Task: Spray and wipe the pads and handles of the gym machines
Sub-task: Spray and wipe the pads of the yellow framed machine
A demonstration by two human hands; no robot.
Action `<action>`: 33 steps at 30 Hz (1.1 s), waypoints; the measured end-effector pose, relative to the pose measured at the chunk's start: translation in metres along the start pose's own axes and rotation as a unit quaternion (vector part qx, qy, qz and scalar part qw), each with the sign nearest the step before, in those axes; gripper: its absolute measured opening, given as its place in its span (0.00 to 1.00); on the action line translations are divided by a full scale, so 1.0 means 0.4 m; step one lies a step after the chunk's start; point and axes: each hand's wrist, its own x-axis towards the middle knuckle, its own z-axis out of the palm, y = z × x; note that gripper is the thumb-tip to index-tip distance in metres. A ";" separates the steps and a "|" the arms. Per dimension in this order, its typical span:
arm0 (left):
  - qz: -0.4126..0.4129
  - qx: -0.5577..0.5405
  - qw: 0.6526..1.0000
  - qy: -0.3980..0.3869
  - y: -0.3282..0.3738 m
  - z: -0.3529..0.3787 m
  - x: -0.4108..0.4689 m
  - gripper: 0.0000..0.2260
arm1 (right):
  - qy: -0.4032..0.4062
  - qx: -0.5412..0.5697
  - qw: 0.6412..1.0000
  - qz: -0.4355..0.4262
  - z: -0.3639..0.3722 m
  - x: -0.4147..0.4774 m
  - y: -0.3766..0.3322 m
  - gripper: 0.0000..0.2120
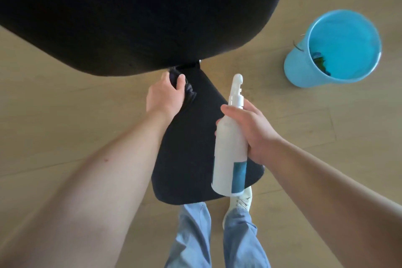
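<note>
Our left hand [165, 95] is curling its fingers round a bunched dark cloth [189, 91] and pressing it on the narrow far end of a black seat pad [191, 148]. Our right hand [250, 130] is wrapping round the middle of a white spray bottle [228, 150] with a teal label, holding it over the pad's right side with the nozzle pointing away from us. We cannot tell whether a finger is reaching the trigger.

Nearest us, our pale blue trousers [195, 235] and one white shoe [241, 200] are standing on the wood floor [65, 93] at the pad's wide end. Beyond the cloth, a much larger black pad [130, 17] is filling the top of the view. To the far right, a blue bucket [300, 67] is sitting on the floor, well apart.

We are judging the risks as follows. Sprayed from this angle, mist could be drifting past the pad onto the floor by our feet, leaving it slippery. Held round its smooth body, the bottle could be sliding in a damp palm. Dark cloth on dark padding is making missed patches hard to spot, especially in the seam where the two pads are meeting.
</note>
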 end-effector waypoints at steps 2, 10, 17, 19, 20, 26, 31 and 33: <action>-0.008 -0.014 1.000 -0.022 -0.026 -0.008 -0.030 0.22 | 0.011 0.009 1.000 0.001 0.004 -0.002 -0.001 0.05; -0.038 0.016 0.998 -0.039 -0.177 -0.022 -0.240 0.24 | -0.013 -0.032 0.999 -0.006 0.035 -0.053 0.003 0.07; -0.077 -0.126 0.989 0.027 -0.266 0.020 -0.446 0.22 | -0.058 -0.084 0.995 -0.015 0.043 -0.106 0.044 0.16; -0.099 -0.165 0.981 0.039 -0.282 0.042 -0.505 0.23 | -0.061 -0.090 0.994 -0.013 0.039 -0.124 0.055 0.21; -0.109 -0.173 0.978 0.045 -0.288 0.053 -0.533 0.25 | -0.062 -0.091 0.994 -0.012 0.035 -0.132 0.060 0.21; -0.109 -0.133 0.981 0.087 -0.234 0.119 -0.659 0.28 | -0.068 -0.083 0.994 -0.002 -0.011 -0.154 0.093 0.14; 0.097 -0.046 0.994 -0.007 -0.363 0.088 -0.611 0.36 | -0.051 -0.037 0.998 0.021 -0.043 -0.143 0.130 0.12; 0.173 0.018 0.981 -0.080 -0.421 0.031 -0.556 0.44 | -0.046 -0.032 0.998 0.021 -0.053 -0.136 0.138 0.13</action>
